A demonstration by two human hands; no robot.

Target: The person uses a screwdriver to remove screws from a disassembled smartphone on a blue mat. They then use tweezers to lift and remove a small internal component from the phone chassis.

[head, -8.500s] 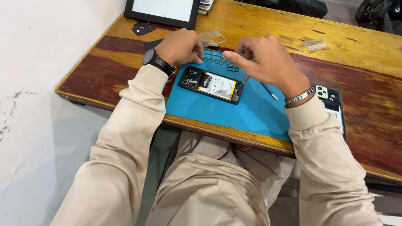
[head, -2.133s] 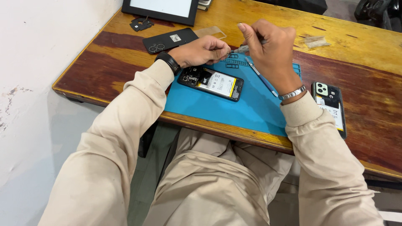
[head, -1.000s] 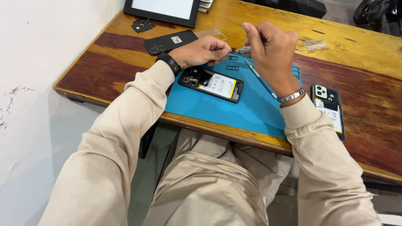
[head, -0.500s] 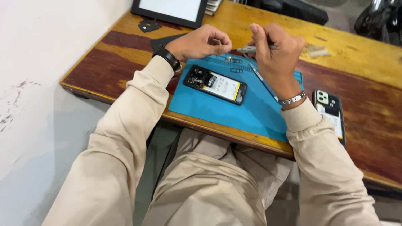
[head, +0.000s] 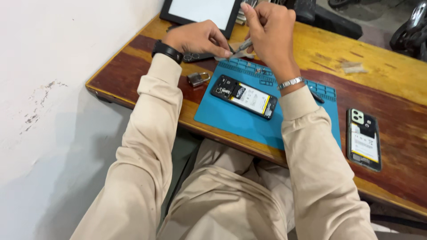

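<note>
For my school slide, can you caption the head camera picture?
Two hands, left and right, hold a thin tool above an opened phone on a blue mat.

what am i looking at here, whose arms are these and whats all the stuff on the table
The one picture comes from a camera worn on a person's head, looking down at their own arms in beige sleeves. The left hand and right hand meet above a wooden table, and the right hand grips a slim metal tool. On a blue mat lies an opened phone with its insides showing. A small padlock sits left of the mat, another phone to its right, and a tablet stands at the back.
</note>
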